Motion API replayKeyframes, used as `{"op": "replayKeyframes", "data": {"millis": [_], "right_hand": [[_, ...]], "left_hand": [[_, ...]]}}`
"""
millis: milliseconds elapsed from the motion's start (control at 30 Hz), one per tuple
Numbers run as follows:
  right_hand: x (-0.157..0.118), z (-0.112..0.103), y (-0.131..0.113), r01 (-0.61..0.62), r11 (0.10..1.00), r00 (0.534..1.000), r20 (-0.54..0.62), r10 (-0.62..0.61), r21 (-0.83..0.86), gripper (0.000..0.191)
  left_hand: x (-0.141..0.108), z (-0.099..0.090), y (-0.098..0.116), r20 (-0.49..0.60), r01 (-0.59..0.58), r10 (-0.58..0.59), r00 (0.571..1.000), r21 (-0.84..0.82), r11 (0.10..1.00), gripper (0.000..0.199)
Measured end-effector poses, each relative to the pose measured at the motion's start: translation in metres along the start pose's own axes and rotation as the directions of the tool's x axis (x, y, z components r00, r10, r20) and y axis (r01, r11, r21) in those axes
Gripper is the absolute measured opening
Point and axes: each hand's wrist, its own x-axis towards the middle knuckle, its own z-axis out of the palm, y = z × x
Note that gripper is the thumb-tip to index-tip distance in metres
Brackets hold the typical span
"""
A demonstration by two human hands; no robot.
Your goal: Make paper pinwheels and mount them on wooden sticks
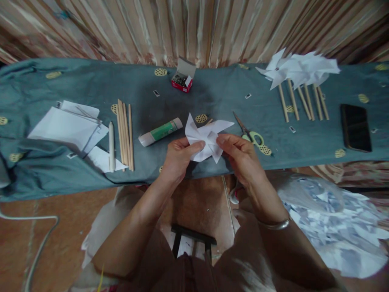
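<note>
A white paper pinwheel [206,140] is held between my two hands over the front of the cloth-covered table [219,93]. My left hand [179,156] pinches its left side, thumb on top. On the other side, my right hand [238,152] grips it near the centre with thumb and fingers closed. The tip of a wooden stick [209,121] shows just behind the paper; whether it is joined to the pinwheel I cannot tell. Left of the hands lies a glue stick [161,132] with a green label. Scissors [253,136] with light green handles lie just beyond my right hand.
Wooden sticks [124,136], a white pencil-like stick [111,146] and paper sheets [68,125] lie left. An open red box [182,79] of small metal pieces stands behind. Several pinwheels on sticks [300,71] and a phone [355,127] lie right. A bag of paper scraps [337,219] sits below.
</note>
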Motion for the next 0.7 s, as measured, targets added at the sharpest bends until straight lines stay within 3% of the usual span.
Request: {"op": "replayKeyframes", "data": {"millis": [67,167,700], "right_hand": [[0.0023,0.0014,-0.0002,-0.099,0.99,0.994,0.06,0.093,0.104,0.024],[0.0037,0.0034,0.0005,-0.144,0.978,0.989,0.059,0.136,0.148,0.022],[0.0054,0.0054,0.0047,-0.108,0.983,0.994,0.009,0.107,0.146,0.028]], "left_hand": [[-0.0006,0.0002,0.0001,0.011,0.009,-0.009,1.0,0.004,1.0,0.024],[-0.0015,0.0005,0.0006,0.009,0.009,-0.009,1.0,0.011,1.0,0.025],[-0.0023,0.0009,0.0004,-0.035,-0.022,0.025,0.999,0.069,0.997,0.026]]}}
